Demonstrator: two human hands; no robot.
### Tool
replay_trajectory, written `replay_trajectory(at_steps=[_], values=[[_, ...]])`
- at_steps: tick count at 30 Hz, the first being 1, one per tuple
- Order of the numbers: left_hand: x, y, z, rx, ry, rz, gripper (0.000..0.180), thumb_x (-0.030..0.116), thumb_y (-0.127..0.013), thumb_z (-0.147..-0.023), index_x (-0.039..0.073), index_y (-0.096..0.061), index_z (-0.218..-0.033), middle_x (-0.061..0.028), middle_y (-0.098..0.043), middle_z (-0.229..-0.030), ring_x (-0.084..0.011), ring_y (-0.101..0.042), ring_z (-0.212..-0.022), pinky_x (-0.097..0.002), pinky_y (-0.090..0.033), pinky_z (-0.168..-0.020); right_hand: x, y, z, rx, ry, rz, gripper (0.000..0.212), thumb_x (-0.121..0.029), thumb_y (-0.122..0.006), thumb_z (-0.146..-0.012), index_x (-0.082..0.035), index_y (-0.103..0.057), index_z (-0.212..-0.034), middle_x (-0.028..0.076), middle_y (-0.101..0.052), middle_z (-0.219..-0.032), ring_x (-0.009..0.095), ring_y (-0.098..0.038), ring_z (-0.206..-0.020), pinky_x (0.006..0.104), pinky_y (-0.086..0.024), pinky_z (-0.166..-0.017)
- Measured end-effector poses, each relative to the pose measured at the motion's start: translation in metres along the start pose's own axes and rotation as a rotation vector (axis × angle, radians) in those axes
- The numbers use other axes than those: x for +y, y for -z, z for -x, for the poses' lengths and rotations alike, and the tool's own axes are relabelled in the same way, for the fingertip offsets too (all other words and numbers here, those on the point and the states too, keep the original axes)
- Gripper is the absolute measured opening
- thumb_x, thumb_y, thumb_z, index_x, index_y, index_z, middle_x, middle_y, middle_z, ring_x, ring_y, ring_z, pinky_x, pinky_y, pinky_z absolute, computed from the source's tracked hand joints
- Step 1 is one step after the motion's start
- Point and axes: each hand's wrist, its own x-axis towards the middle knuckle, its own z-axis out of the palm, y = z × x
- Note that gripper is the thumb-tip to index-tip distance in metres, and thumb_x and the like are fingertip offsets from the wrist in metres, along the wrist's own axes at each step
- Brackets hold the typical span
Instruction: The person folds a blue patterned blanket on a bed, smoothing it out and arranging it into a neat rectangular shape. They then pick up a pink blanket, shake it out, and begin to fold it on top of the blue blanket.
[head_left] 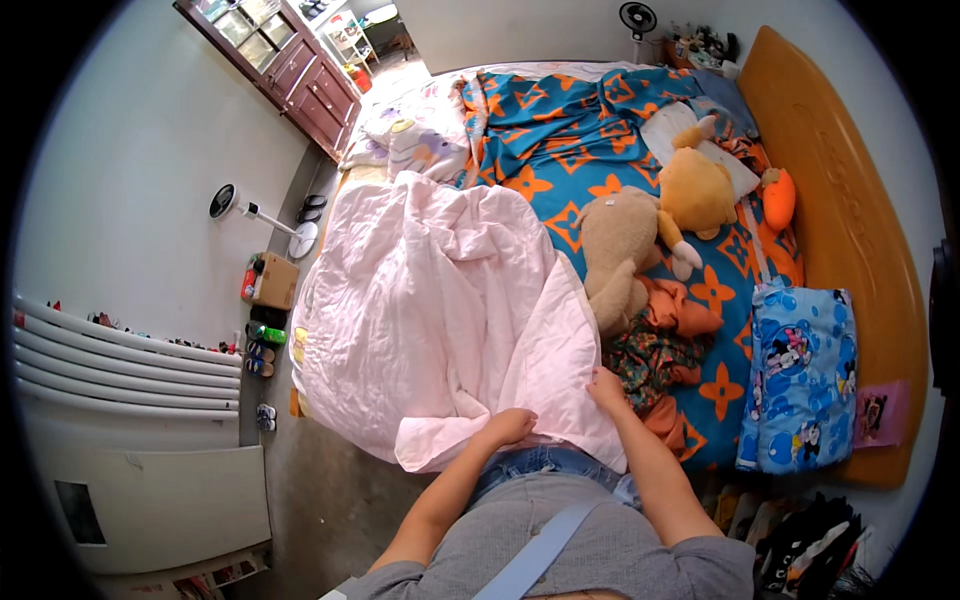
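Note:
A pale pink quilt (pixel 440 300) lies rumpled over the near left part of the bed, its near edge against my jeans. My left hand (pixel 512 425) is closed on that near edge, where a flap is folded over. Further right, my right hand (pixel 606 388) pinches the quilt by its right edge. Beside the right hand is a dark patterned cloth (pixel 655 352) with orange fabric around it. Beyond it a tan plush toy (pixel 615 235) lies next to a yellow-orange plush toy (pixel 697 190).
A teal and orange bedcover (pixel 560 140) spreads beneath the toys. A blue cartoon-print pillow (pixel 803 380) rests near the wooden headboard (pixel 840 200). A white fan (pixel 262 217), a cardboard box (pixel 273 280) and shoes (pixel 262 358) stand left of the bed, by a white radiator (pixel 130 370).

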Motion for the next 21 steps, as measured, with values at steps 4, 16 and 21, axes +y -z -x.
replay_trajectory(at_steps=[4,16,21], values=[[0.003,-0.004,-0.015,0.063,-0.015,0.027,0.031,0.025,-0.048,-0.087,0.006,-0.066,-0.103,-0.0192,-0.065,-0.096,-0.0359,-0.061,-0.091,-0.0428,-0.047,-0.081,-0.004,0.0,0.006,0.051,0.052,-0.041,0.035,-0.014,-0.065,-0.071,-0.007,-0.063,-0.106,0.019,-0.062,-0.105,0.036,-0.06,-0.096,0.0406,-0.048,-0.084],[0.022,-0.008,0.01,0.105,0.005,0.061,0.029,0.02,-0.049,-0.086,0.002,-0.066,-0.102,-0.0202,-0.065,-0.1,-0.035,-0.061,-0.093,-0.0401,-0.047,-0.084,0.002,-0.01,0.022,0.031,0.0,-0.167,0.069,-0.023,-0.073,-0.066,-0.01,-0.047,-0.129,0.019,-0.06,-0.112,0.034,-0.059,-0.103,0.0394,-0.047,-0.087],[0.013,-0.01,0.0,0.255,-0.013,0.088,0.033,0.023,-0.051,-0.087,0.0,-0.063,-0.107,-0.0226,-0.064,-0.099,-0.0359,-0.061,-0.093,-0.0404,-0.047,-0.084,-0.037,0.013,0.057,0.039,0.251,0.022,0.044,-0.019,-0.064,-0.07,-0.009,-0.06,-0.113,0.018,-0.064,-0.099,0.035,-0.061,-0.093,0.0419,-0.048,-0.081]])
